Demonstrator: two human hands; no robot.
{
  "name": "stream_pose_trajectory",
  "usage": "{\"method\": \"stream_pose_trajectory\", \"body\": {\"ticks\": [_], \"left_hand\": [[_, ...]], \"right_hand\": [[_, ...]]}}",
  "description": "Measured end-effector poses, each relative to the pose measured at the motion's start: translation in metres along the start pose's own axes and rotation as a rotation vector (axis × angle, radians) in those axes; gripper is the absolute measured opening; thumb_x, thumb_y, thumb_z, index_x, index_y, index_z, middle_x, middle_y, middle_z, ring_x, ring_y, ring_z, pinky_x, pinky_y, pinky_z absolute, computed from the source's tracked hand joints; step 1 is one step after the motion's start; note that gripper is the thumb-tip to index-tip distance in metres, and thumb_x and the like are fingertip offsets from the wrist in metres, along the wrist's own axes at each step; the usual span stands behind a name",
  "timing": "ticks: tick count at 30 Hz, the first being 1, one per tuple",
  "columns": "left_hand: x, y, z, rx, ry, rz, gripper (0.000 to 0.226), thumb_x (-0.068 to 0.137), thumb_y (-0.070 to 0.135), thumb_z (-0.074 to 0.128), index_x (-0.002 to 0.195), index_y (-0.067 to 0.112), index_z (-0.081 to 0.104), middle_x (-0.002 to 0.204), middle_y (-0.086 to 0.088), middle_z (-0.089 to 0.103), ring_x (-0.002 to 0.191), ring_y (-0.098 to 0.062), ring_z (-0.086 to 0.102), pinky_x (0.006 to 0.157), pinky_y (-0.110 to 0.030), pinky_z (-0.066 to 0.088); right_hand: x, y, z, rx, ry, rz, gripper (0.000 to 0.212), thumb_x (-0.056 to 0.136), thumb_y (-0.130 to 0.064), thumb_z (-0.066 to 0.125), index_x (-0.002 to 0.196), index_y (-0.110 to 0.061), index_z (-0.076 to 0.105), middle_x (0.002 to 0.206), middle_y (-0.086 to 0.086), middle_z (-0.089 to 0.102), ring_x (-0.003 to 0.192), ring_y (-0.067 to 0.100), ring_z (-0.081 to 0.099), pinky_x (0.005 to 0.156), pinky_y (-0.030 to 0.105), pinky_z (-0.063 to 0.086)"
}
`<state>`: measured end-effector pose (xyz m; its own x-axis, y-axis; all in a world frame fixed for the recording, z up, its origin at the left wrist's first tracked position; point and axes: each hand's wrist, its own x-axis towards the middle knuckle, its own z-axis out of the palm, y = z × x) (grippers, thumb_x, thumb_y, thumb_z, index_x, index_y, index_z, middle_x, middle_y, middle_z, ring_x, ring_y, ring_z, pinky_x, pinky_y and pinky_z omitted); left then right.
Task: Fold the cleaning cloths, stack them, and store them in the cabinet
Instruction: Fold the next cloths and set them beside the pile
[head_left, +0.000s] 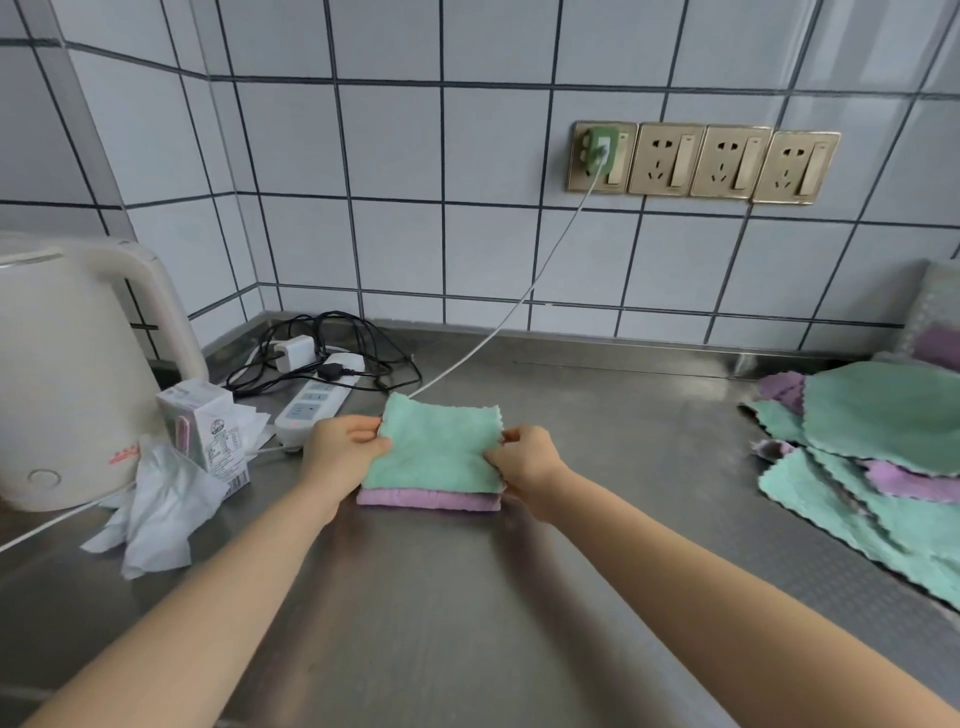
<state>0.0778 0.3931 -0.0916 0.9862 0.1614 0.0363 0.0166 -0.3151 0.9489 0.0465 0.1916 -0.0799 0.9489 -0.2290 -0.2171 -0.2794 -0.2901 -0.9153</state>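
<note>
Where the steel counter (467, 597) runs under the tiled wall, a folded green cloth (436, 447) lies on a folded purple cloth (428, 500), edges roughly matched. The left hand (340, 444) pinches the green cloth's left edge, thumb on top; the right hand (522, 460) pinches its right edge, fingers curled onto it. To the right, well apart, lies a loose pile (872, 457) of unfolded green and purple cloths. To the left sit a power strip (311, 405), a small carton (205, 426), crumpled tissue (156, 514) and a white kettle (67, 374)
</note>
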Motion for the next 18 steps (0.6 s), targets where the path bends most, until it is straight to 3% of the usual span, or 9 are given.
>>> {"method": "stream_pose_trajectory", "body": {"ticks": [2, 4, 6, 8, 9, 12, 16, 18], "left_hand": [[-0.002, 0.001, 0.003, 0.024, 0.034, -0.001, 0.034, 0.078, 0.000, 0.070, 0.111, 0.003, 0.067, 0.107, -0.015, 0.069, 0.099, -0.026, 0.066, 0.094, -0.042, 0.051], [-0.004, 0.001, 0.006, 0.072, 0.078, 0.020, 0.031, 0.078, 0.001, 0.069, 0.109, 0.005, 0.068, 0.107, -0.013, 0.070, 0.099, -0.025, 0.065, 0.093, -0.040, 0.051], [-0.007, 0.001, 0.010, 0.145, 0.125, 0.053, 0.031, 0.078, 0.002, 0.069, 0.108, 0.006, 0.070, 0.106, -0.011, 0.070, 0.100, -0.024, 0.065, 0.093, -0.037, 0.050], [-0.008, 0.000, 0.011, 0.138, 0.136, 0.033, 0.032, 0.078, 0.002, 0.069, 0.110, 0.006, 0.069, 0.108, -0.011, 0.070, 0.101, -0.025, 0.064, 0.095, -0.039, 0.049], [-0.007, 0.001, 0.011, 0.110, 0.128, 0.014, 0.031, 0.079, 0.001, 0.069, 0.110, 0.005, 0.069, 0.109, -0.012, 0.070, 0.100, -0.024, 0.064, 0.096, -0.039, 0.049], [-0.008, 0.000, 0.011, 0.083, 0.104, 0.011, 0.028, 0.078, -0.001, 0.069, 0.105, 0.005, 0.071, 0.106, -0.013, 0.071, 0.093, -0.021, 0.064, 0.095, -0.037, 0.049], [-0.010, 0.003, 0.008, 0.127, 0.075, 0.024, 0.029, 0.078, -0.001, 0.069, 0.107, 0.004, 0.070, 0.108, -0.013, 0.070, 0.100, -0.025, 0.065, 0.097, -0.039, 0.049], [-0.014, 0.007, 0.009, 0.297, 0.089, 0.132, 0.031, 0.079, -0.002, 0.066, 0.110, 0.004, 0.068, 0.110, -0.012, 0.070, 0.099, -0.027, 0.065, 0.092, -0.036, 0.049]], "right_hand": [[-0.002, -0.001, 0.000, -0.058, 0.014, -0.028, 0.025, 0.084, -0.007, 0.049, 0.104, -0.001, 0.062, 0.103, 0.018, 0.066, 0.097, 0.036, 0.065, 0.083, 0.044, 0.056], [-0.004, -0.003, 0.000, -0.157, 0.028, -0.068, 0.024, 0.086, -0.011, 0.051, 0.108, -0.003, 0.059, 0.106, 0.014, 0.064, 0.102, 0.033, 0.061, 0.087, 0.038, 0.053], [-0.006, -0.004, -0.001, -0.256, 0.025, -0.088, 0.010, 0.087, -0.012, 0.052, 0.090, -0.007, 0.059, 0.095, 0.012, 0.062, 0.100, 0.031, 0.058, 0.077, 0.030, 0.048], [-0.008, -0.004, -0.002, -0.284, 0.023, -0.078, 0.019, 0.085, -0.012, 0.051, 0.067, -0.013, 0.046, 0.074, 0.005, 0.055, 0.087, 0.029, 0.056, 0.067, 0.026, 0.042], [-0.009, -0.005, -0.004, -0.283, 0.019, -0.068, 0.022, 0.084, -0.011, 0.051, 0.064, -0.013, 0.044, 0.070, 0.004, 0.054, 0.083, 0.028, 0.056, 0.066, 0.026, 0.043], [-0.010, -0.003, -0.008, -0.232, 0.008, -0.057, 0.002, 0.081, -0.007, 0.054, 0.079, -0.006, 0.054, 0.090, 0.016, 0.066, 0.092, 0.032, 0.066, 0.082, 0.038, 0.056], [-0.012, 0.002, -0.011, -0.182, -0.029, -0.039, 0.010, 0.079, -0.006, 0.056, 0.089, -0.005, 0.057, 0.101, 0.018, 0.067, 0.096, 0.034, 0.066, 0.087, 0.044, 0.055], [-0.017, 0.002, -0.017, -0.177, -0.044, -0.049, 0.022, 0.081, -0.008, 0.057, 0.102, 0.000, 0.061, 0.105, 0.021, 0.067, 0.094, 0.035, 0.066, 0.087, 0.046, 0.055]]}}
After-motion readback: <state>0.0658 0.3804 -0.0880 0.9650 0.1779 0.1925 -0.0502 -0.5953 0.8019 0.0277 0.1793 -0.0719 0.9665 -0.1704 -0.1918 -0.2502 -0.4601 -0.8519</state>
